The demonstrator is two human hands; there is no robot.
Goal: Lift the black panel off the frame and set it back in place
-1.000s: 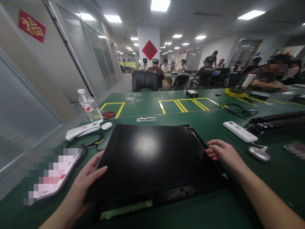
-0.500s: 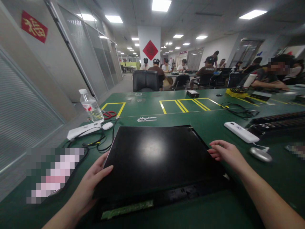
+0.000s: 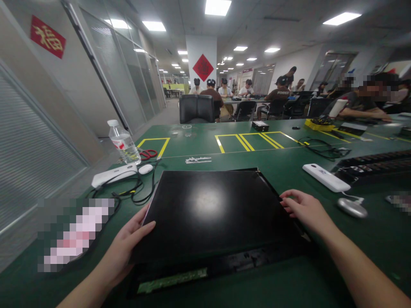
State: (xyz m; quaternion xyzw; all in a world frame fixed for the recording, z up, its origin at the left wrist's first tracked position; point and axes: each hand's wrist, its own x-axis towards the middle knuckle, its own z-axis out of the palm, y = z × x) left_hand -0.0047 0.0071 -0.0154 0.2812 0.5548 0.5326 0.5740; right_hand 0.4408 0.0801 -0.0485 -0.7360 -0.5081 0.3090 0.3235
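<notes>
A black LCD panel lies in front of me, a bright reflection on its glossy face. Beneath it is a black frame, which shows along the back right and right side. A green circuit board strip is visible at the near edge. My left hand grips the panel's left edge, thumb on top and fingers underneath, hidden. At the right edge, my right hand has its fingers curled together against the side; whether they also touch the frame I cannot tell.
A water bottle, red scissors, a white power bank and cables lie left. Right are another white power bank, a silver mouse-shaped item and black racks. White scraps lie behind the panel. People sit beyond.
My right hand has moved slightly left and down, its fingers closing in at the panel's right edge. The panel's left side and my left hand have shifted slightly right.
</notes>
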